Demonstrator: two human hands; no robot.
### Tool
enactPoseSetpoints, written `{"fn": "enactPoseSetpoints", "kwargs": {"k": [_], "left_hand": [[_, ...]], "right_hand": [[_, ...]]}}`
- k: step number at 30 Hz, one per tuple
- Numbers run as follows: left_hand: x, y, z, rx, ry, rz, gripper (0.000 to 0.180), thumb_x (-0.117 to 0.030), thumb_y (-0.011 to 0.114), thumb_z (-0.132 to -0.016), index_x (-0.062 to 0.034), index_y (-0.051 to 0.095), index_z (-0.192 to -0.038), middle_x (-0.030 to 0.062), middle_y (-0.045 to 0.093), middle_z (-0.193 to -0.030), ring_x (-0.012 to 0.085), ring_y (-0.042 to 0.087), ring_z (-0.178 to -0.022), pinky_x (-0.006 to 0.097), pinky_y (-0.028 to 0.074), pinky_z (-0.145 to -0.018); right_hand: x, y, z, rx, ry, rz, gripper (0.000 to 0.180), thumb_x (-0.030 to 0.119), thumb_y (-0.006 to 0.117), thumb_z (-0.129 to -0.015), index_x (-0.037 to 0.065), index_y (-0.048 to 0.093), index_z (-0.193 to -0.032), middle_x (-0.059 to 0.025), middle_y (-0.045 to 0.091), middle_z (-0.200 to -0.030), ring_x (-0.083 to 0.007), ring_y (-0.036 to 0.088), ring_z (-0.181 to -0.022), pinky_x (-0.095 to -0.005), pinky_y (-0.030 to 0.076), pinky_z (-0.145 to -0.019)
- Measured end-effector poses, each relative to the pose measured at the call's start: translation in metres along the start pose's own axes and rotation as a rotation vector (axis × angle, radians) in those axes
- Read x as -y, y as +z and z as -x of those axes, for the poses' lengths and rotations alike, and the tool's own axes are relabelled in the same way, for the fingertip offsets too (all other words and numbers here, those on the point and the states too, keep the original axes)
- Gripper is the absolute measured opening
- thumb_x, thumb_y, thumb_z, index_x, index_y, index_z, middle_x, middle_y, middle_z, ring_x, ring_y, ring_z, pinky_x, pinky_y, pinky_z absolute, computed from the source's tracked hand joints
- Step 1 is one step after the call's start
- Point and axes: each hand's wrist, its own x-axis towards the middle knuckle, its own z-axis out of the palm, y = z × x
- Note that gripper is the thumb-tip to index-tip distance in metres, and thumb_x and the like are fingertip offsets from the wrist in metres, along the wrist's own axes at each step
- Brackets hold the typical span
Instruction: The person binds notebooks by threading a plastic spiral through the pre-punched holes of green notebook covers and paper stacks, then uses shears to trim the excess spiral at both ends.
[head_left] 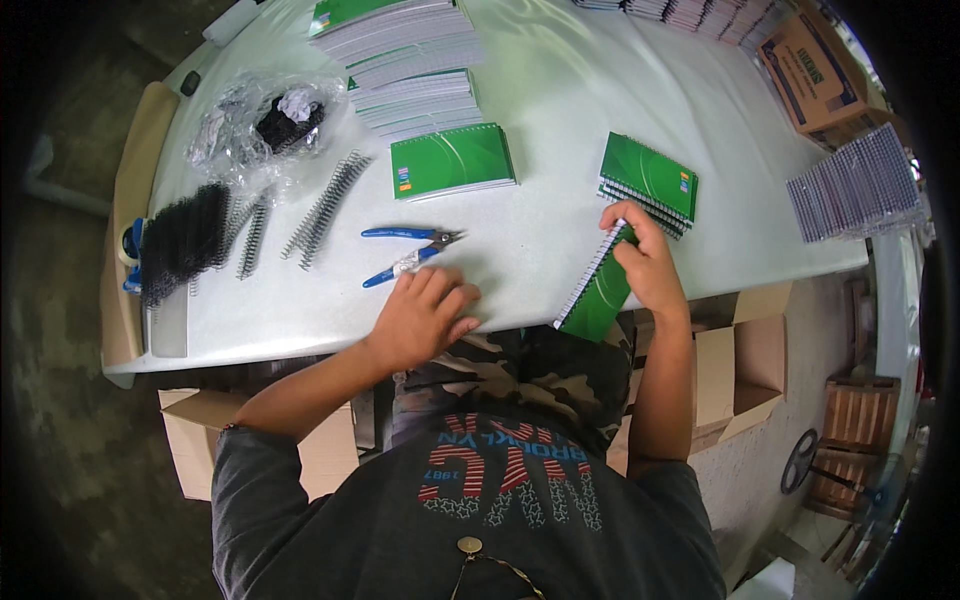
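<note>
right hand (648, 262) gripped a thin green wire-bound notebook (598, 290) at the white table's (560, 110) near edge, light and bendy, best pinched near its spine; left hand (428, 312) lay open, flat, beside blue-handled pliers (408, 256).

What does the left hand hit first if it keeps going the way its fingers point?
Probably the blue-handled pliers: the left hand lies flat on the white table, fingers aimed up and slightly right, the nearer handle just ahead. Exact heading is uncertain.
</note>
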Motion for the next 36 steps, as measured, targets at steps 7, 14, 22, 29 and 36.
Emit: {"fn": "enactPoseSetpoints", "kwargs": {"k": [7, 14, 22, 29, 36], "left_hand": [[0.01, 0.002, 0.006, -0.243, -0.068, 0.069, 0.019, -0.01, 0.069, -0.075, -0.0071, 0.058, -0.09, 0.0093, 0.056, -0.084, 0.027, 0.057, -0.071, 0.035, 0.046, -0.058], [0.005, 0.004, 0.013, -0.011, -0.286, 0.09, 0.016, -0.001, 0.063, -0.078, -0.004, 0.06, -0.093, 0.0118, 0.059, -0.089, 0.0303, 0.061, -0.079, 0.037, 0.051, -0.068], [0.097, -0.077, -0.05, -0.433, -0.332, -0.384, 0.026, -0.005, 0.07, -0.076, -0.0039, 0.061, -0.1, 0.0133, 0.06, -0.101, 0.0314, 0.056, -0.094, 0.04, 0.044, -0.083], [0.012, -0.047, -0.114, -0.168, -0.208, 0.659, 0.087, -0.038, 0.079, -0.07, -0.0029, 0.037, -0.136, 0.0174, 0.049, -0.131, 0.0278, 0.045, -0.123, 0.039, 0.033, -0.103], [-0.046, 0.044, -0.215, -0.635, -0.329, 1.209, 0.038, -0.01, 0.064, -0.084, -0.0021, 0.057, -0.12, 0.016, 0.06, -0.117, 0.024, 0.052, -0.116, 0.034, 0.04, -0.096]], "right_hand": [[0.003, -0.02, 0.024, -0.096, -0.079, 0.015, 0.025, -0.003, 0.043, -0.068, 0.002, 0.052, -0.091, -0.0009, 0.049, -0.085, -0.0103, 0.044, -0.081, -0.0225, 0.037, -0.077], [0.016, -0.042, 0.046, -0.063, -0.014, -0.077, 0.028, -0.005, 0.051, -0.075, 0.0, 0.056, -0.102, -0.0027, 0.054, -0.095, -0.0123, 0.049, -0.095, -0.0258, 0.037, -0.087], [0.03, -0.076, 0.042, -0.413, -0.273, -0.134, 0.018, -0.005, 0.057, -0.083, 0.0, 0.057, -0.1, -0.0039, 0.055, -0.095, -0.0111, 0.052, -0.089, -0.0243, 0.04, -0.086], [0.04, -0.021, 0.0, -0.448, -0.45, -1.051, 0.03, -0.004, 0.053, -0.086, 0.004, 0.051, -0.115, -0.0075, 0.06, -0.102, -0.0166, 0.056, -0.098, -0.0352, 0.045, -0.089], [0.001, -0.008, -0.02, -1.003, -0.202, -0.317, 0.037, 0.019, 0.055, -0.092, 0.0, 0.048, -0.124, -0.0115, 0.056, -0.117, -0.0212, 0.052, -0.109, -0.0325, 0.04, -0.095]]}}
